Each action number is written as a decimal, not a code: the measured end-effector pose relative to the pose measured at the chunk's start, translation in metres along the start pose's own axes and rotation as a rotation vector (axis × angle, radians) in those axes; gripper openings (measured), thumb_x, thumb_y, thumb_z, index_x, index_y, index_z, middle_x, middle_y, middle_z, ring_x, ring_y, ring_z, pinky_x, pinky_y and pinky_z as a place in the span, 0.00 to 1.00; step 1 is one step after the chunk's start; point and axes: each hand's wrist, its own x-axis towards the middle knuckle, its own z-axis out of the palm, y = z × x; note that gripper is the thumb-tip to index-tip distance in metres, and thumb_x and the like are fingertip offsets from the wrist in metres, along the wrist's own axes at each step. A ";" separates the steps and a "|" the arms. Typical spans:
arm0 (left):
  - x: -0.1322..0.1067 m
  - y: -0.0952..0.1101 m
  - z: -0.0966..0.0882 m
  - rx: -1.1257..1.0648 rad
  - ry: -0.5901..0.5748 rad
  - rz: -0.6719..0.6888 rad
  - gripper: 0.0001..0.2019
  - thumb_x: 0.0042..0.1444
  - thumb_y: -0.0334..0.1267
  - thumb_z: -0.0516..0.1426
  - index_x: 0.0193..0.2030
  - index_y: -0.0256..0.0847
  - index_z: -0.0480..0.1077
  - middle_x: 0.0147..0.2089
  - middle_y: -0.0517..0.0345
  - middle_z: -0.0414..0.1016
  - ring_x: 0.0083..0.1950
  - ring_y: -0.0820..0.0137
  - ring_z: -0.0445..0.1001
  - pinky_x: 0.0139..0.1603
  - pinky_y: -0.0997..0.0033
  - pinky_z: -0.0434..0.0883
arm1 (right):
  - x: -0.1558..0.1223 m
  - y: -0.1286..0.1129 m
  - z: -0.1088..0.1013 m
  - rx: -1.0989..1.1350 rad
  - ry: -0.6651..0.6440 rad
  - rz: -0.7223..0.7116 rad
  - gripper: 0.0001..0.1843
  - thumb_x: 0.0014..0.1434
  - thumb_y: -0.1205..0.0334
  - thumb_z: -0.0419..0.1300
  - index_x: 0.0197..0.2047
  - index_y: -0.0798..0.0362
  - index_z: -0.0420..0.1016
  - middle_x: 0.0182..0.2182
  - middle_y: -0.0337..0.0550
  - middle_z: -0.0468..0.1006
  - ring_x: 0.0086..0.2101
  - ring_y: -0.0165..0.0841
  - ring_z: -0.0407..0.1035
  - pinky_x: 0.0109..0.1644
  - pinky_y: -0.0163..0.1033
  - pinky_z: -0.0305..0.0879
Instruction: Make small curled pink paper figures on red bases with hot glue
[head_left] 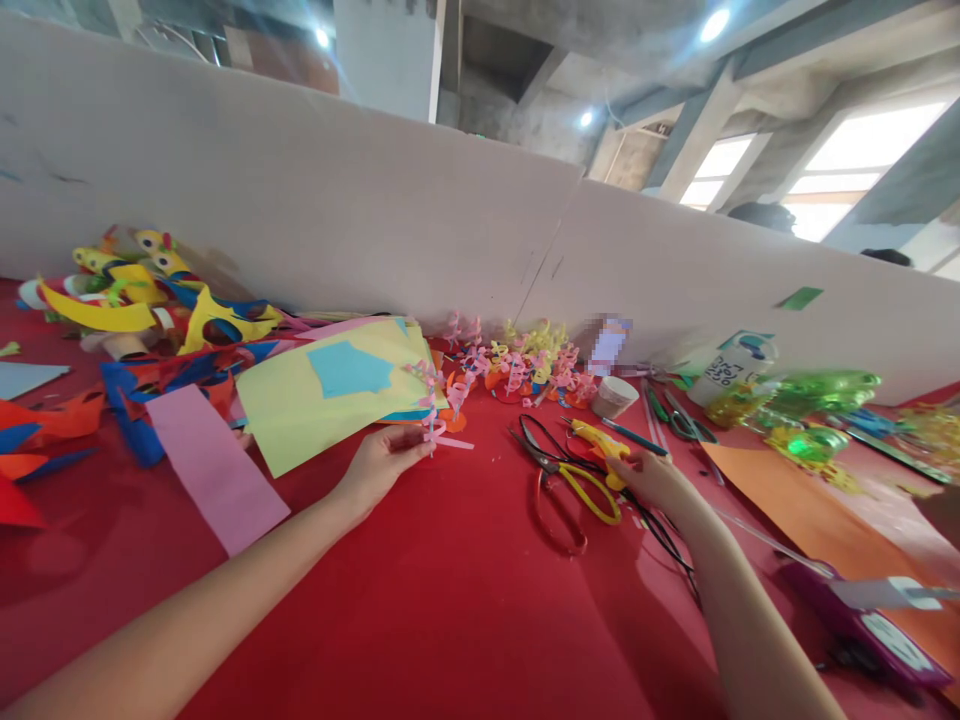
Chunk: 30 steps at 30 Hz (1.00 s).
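My left hand (pixel 384 462) pinches a thin stem wound with curled pink paper (pixel 433 425), and a loose pale pink strip end sticks out to the right. My right hand (pixel 654 478) is closed around a yellow hot glue gun (pixel 598 440), whose black cord runs back under the wrist. Between the hands, closer to the right one, lie scissors (pixel 574 487) with one red and one yellow handle. Behind my hands stands a cluster of similar pink and yellow curled paper stems (pixel 536 360) on orange bases.
Yellow paper sheets (pixel 300 420) and a pink strip (pixel 217 470) lie left, before colourful paper crafts (pixel 142 310). A paper cup (pixel 615 397), a blue pen (pixel 636 437), a white bottle (pixel 731 368), orange paper (pixel 810 520) and a purple tape dispenser (pixel 862 625) are right. A white partition (pixel 337 200) stands behind.
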 end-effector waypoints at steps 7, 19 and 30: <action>0.001 0.000 -0.004 0.021 -0.003 0.006 0.12 0.42 0.42 0.63 0.34 0.40 0.76 0.38 0.55 0.81 0.40 0.63 0.76 0.47 0.61 0.70 | 0.002 -0.004 0.011 0.213 -0.119 0.101 0.21 0.40 0.47 0.61 0.08 0.47 0.58 0.09 0.40 0.63 0.20 0.40 0.67 0.25 0.41 0.59; 0.005 -0.007 -0.007 0.023 -0.019 -0.026 0.13 0.42 0.43 0.64 0.34 0.39 0.76 0.36 0.55 0.80 0.38 0.64 0.76 0.45 0.63 0.70 | -0.034 -0.093 -0.030 1.170 -0.213 0.179 0.18 0.44 0.44 0.64 0.30 0.51 0.70 0.22 0.36 0.71 0.21 0.28 0.65 0.21 0.31 0.61; 0.004 -0.002 -0.008 0.050 0.046 -0.020 0.13 0.43 0.44 0.63 0.34 0.38 0.76 0.33 0.57 0.79 0.36 0.66 0.75 0.42 0.67 0.69 | -0.068 -0.164 -0.015 0.794 -0.466 -0.294 0.15 0.52 0.50 0.58 0.36 0.53 0.74 0.24 0.39 0.74 0.20 0.29 0.61 0.23 0.34 0.58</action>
